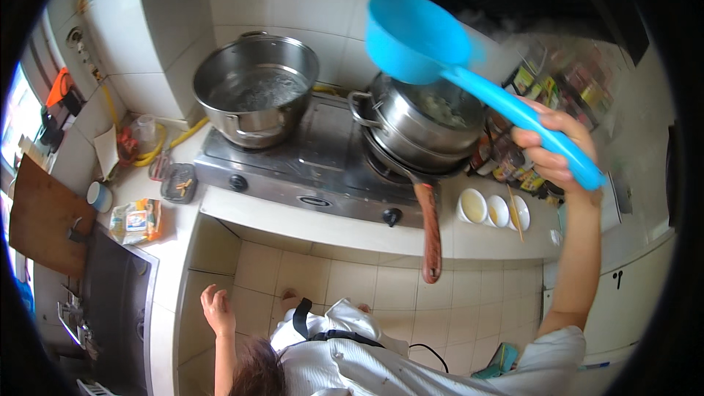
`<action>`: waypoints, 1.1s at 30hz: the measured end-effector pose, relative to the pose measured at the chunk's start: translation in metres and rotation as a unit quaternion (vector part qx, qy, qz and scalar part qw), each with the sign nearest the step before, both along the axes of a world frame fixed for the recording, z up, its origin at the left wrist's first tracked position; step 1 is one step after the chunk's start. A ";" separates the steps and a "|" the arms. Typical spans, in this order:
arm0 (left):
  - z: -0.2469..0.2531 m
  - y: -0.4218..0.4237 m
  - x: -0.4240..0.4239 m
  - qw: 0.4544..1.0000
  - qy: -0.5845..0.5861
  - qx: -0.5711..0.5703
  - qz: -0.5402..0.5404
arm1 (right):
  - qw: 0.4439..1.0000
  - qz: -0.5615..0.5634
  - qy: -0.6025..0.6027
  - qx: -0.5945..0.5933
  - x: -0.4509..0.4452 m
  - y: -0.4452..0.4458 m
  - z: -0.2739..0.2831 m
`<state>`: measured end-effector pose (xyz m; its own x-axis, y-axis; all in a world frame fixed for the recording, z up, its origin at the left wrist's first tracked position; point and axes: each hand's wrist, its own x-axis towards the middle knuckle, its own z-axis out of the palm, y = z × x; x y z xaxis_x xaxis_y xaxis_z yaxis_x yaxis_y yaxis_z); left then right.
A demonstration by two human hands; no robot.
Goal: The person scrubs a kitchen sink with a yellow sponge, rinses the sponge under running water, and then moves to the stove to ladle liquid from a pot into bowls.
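Observation:
My right hand point(555, 146) is closed round the long handle of a blue plastic ladle point(418, 38), raised above the right burner. Under its bowl sits a stainless steel pot point(423, 126) holding something pale in liquid, partly hidden by the ladle. That pot rests in a pan with a brown wooden-look handle point(429, 236). On the left burner stands a large steel pot point(253, 93) with bubbling clear water. Low at the left, my left hand point(218, 308) hangs over the floor beside the counter, fingers loosely curled, touching nothing.
A two-burner gas stove point(313, 176) carries the pots. Three white bowls point(472, 206), one with chopsticks point(515, 214) across it, stand right of it, before packets and jars. Leftward are a plastic packet point(136, 222), a grey ashtray point(179, 182), a sink point(113, 308) and a wooden board point(47, 214).

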<state>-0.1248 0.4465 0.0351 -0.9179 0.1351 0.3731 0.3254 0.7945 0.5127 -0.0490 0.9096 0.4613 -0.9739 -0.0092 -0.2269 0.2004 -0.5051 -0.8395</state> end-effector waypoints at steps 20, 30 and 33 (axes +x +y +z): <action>-0.006 -0.089 0.001 0.995 -0.046 0.015 0.082 | 0.588 0.158 -0.013 0.793 -0.291 -0.129 -0.128; -0.006 -0.080 -0.017 0.997 -0.059 0.034 0.038 | 0.352 0.182 -0.052 0.917 -0.303 -0.134 -0.165; -0.009 -0.077 -0.016 0.998 -0.053 0.028 0.031 | 0.249 0.359 0.081 0.896 -0.323 -0.132 -0.156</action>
